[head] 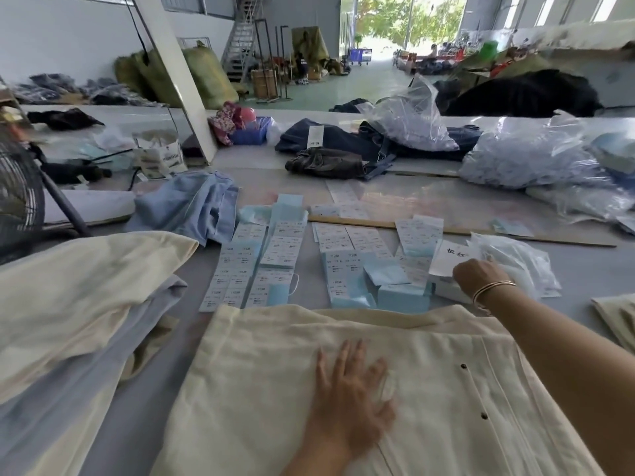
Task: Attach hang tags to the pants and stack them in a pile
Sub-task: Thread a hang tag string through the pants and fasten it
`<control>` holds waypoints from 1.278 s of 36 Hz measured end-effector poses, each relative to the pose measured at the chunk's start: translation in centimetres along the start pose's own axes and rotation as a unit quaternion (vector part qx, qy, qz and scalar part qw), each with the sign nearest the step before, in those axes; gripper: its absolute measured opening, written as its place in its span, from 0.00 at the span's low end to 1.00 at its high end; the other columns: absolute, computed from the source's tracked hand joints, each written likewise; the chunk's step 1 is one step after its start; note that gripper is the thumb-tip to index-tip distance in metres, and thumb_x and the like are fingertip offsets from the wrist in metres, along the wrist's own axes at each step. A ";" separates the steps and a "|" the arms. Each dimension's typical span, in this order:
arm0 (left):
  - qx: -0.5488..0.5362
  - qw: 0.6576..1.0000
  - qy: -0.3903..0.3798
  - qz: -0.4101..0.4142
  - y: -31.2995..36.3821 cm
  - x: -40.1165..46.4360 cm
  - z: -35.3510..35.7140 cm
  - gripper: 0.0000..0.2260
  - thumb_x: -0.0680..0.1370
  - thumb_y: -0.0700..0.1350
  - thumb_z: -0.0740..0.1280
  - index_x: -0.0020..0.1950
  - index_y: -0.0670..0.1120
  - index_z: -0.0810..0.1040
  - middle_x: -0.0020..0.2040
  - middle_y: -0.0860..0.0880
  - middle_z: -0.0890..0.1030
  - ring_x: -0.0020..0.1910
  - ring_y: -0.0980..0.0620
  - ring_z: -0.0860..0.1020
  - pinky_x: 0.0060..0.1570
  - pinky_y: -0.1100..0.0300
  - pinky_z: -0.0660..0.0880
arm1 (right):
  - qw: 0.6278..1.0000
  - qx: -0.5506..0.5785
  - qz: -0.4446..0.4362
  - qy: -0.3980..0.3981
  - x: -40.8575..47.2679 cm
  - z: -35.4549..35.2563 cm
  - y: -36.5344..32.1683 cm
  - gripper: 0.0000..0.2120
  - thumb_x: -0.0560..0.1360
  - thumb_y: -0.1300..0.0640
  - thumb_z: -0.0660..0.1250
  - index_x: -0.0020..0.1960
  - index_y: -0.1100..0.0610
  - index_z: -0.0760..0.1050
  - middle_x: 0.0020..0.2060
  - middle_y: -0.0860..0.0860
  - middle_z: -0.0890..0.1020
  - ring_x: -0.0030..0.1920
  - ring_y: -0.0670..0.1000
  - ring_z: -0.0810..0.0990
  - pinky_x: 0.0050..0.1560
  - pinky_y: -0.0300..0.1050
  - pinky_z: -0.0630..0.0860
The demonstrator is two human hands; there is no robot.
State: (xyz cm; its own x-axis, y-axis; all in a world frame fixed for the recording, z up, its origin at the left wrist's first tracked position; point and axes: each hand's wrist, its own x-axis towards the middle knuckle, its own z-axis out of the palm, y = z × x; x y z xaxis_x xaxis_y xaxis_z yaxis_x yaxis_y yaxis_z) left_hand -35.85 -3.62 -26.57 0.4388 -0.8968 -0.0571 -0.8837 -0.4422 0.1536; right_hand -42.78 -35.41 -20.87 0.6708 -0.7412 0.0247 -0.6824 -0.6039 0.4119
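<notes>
A pair of cream woven cotton pants [309,389] lies flat on the grey counter [584,269] right in front of the person. The left hand [350,400] rests on the cloth with fingers spread wide, pinning it down. The right hand [477,273] reaches out to the white box with a handwritten paper slip [450,259], beside the rows of pale-blue and white paper hang tags [275,255]; its fingers are hidden behind the knuckles, so I cannot tell whether they hold anything. The step in hand looks like fetching a tag or fastener. Next, that piece likely needs carrying to the waistband. A pile of cream and lilac folded pants [79,304] sits to the left.
</notes>
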 end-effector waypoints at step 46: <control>-0.698 0.667 0.083 -0.245 -8.8 1.6 -4.4 0.12 0.80 0.46 0.65 0.56 0.40 0.80 0.47 0.42 0.85 0.48 0.41 0.83 0.52 0.45 0.79 | 0.815 0.284 -0.388 0.322 -15.7 -6.5 -17.8 0.12 0.60 0.48 0.80 0.39 0.51 0.82 0.41 0.43 0.85 0.46 0.41 0.83 0.50 0.41 0.80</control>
State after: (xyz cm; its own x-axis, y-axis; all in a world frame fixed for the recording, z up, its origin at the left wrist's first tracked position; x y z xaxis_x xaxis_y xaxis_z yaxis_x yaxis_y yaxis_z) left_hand -26.69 -1.13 -23.69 0.7337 -0.5850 -0.3457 0.3356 -0.1304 0.9329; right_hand -39.28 -11.12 -22.69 0.8530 0.1256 0.5065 0.1183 -0.9919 0.0469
